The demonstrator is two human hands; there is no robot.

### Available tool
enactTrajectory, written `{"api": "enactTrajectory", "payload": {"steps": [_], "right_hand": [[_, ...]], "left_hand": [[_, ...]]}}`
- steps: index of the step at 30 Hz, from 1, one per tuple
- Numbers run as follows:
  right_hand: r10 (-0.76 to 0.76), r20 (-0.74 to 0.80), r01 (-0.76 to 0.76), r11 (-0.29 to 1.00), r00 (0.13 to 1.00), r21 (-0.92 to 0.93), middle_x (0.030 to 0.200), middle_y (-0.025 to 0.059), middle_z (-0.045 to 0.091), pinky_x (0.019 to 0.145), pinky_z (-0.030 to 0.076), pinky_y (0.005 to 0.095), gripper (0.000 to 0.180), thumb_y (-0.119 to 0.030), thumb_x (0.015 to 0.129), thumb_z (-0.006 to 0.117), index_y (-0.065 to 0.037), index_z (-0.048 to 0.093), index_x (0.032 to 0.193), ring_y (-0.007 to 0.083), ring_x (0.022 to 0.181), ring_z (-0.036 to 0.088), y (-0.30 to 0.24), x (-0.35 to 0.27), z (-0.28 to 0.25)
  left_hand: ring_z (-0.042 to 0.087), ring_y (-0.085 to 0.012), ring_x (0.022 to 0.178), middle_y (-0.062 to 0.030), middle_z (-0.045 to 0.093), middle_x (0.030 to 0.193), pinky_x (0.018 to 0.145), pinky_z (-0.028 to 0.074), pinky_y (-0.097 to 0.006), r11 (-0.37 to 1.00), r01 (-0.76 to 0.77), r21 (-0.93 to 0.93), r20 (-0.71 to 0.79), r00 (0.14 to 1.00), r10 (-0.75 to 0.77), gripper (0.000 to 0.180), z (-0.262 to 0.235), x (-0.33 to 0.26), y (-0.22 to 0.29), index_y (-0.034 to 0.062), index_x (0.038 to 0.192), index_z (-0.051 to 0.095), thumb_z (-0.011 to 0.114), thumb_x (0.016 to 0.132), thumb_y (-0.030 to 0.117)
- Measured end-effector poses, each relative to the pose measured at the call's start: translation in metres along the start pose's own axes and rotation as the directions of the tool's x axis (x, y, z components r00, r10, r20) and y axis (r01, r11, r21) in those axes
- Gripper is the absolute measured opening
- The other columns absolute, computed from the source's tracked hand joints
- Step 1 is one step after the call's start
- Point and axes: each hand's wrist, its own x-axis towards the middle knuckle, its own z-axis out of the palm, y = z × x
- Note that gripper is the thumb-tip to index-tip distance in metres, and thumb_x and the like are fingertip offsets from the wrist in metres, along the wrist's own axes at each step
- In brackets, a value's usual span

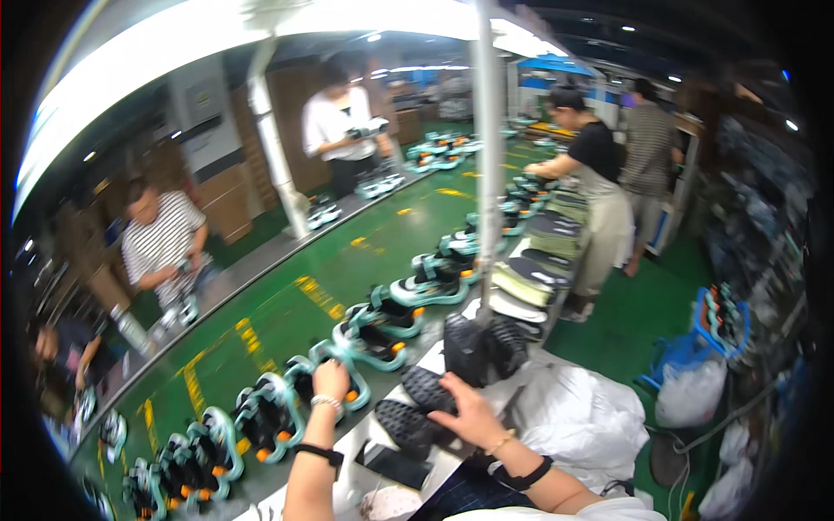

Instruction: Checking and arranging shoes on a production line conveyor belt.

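My left hand (330,379) is closed at a black sandal with a teal sole (354,388) on the near side of the green conveyor belt. Its fingertips are partly hidden. My right hand (473,418) has thumb and fingers spread, touching a pair of black pieces with bumpy, tread-like surfaces (426,389). These lie at the table edge in front of me. Just beyond them stand dark, glossy shoe-shaped pieces (473,347), blurred. More sandals (269,417) of the same kind line the belt on both sides of my left hand.
The green belt (287,321) runs from near left to far right. A white post (489,165) rises by the table. Stacked insoles (530,278) and a white plastic bag (578,417) lie to the right. A phone-like dark slab (395,464) is nearby. Several people work along the line.
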Motion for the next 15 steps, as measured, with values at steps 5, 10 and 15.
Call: {"api": "enactTrajectory", "payload": {"steps": [5, 10, 15], "right_hand": [[-0.005, 0.000, 0.005, 1.000, 1.000, 0.021, 0.131, 0.0189, 0.049, 0.100, 0.041, 0.0386, 0.061, -0.038, 0.081, 0.069, -0.002, 0.047, 0.125, 0.0349, 0.118, 0.050, 0.004, -0.009, 0.001], [-0.027, -0.016, 0.027, 1.000, 0.999, -0.015, 0.124, 0.0184, 0.051, 0.095, 0.042, 0.0381, 0.058, -0.033, 0.084, 0.066, -0.002, 0.045, 0.128, 0.0328, 0.112, 0.052, -0.004, -0.014, -0.006], [-0.047, -0.100, 0.047, 0.999, 0.994, 0.003, 0.114, 0.0214, 0.056, 0.087, 0.046, 0.0432, 0.062, -0.038, 0.076, 0.070, -0.004, 0.049, 0.124, 0.0376, 0.102, 0.056, 0.004, -0.020, -0.004]], "left_hand": [[0.067, -0.0338, 0.087, -0.0182, 0.068, 0.093, 0.076, 0.054, -0.043, 0.986, 0.079, 0.145, 0.271, 0.956, -0.116, 0.016, 0.090, 0.038, -0.058, 0.0022, 0.085, 0.069, 0.057, 0.080, 0.012], [0.065, -0.0312, 0.082, -0.0163, 0.066, 0.089, 0.073, 0.052, -0.041, 0.989, -0.109, -0.102, 0.408, 0.902, 0.142, 0.016, 0.151, 0.114, 0.018, 0.0031, 0.085, 0.068, 0.057, 0.080, 0.015], [0.061, -0.0274, 0.073, -0.0130, 0.063, 0.081, 0.065, 0.049, -0.038, 0.844, 0.207, -0.495, 0.517, 0.851, 0.094, 0.016, 0.154, 0.127, 0.042, 0.0048, 0.082, 0.065, 0.057, 0.081, 0.019]]}}
